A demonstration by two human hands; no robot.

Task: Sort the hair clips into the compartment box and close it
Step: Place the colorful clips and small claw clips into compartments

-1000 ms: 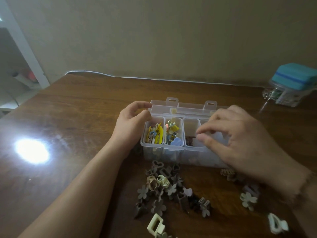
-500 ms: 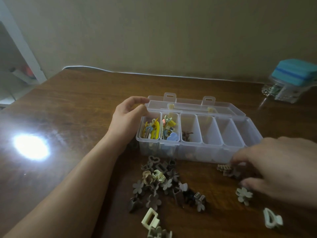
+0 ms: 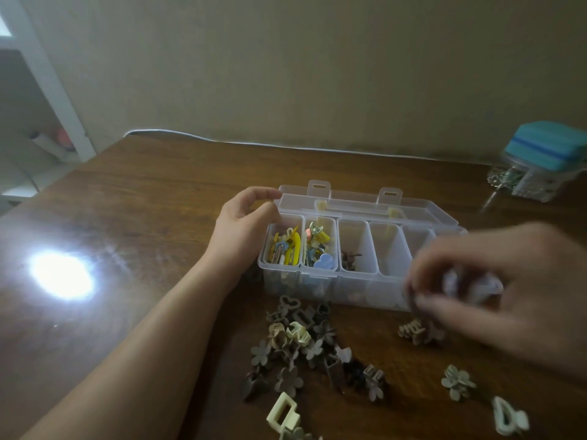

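A clear compartment box (image 3: 355, 287) stands open in the middle of the table, its lid (image 3: 365, 201) folded back. The two leftmost compartments hold colourful clips; the third holds a few dark ones. My left hand (image 3: 244, 223) rests against the box's left end, fingers curled around its corner. My right hand (image 3: 495, 287), blurred, hovers at the box's front right, pinching a pale lilac hair clip (image 3: 467, 285). A pile of brown and beige claw clips (image 3: 301, 347) lies in front of the box.
Loose clips lie to the right: a brown one (image 3: 416, 331), a flower clip (image 3: 457, 381) and a white one (image 3: 508, 416). A cream rectangular clip (image 3: 282, 414) sits near the front edge. A jar with a teal lid (image 3: 540, 160) stands far right. A white cable (image 3: 286, 147) runs along the wall.
My right hand went from the box down to the table at the right, then rose again with a pale clip pinched in it. The left hand stayed at the box.
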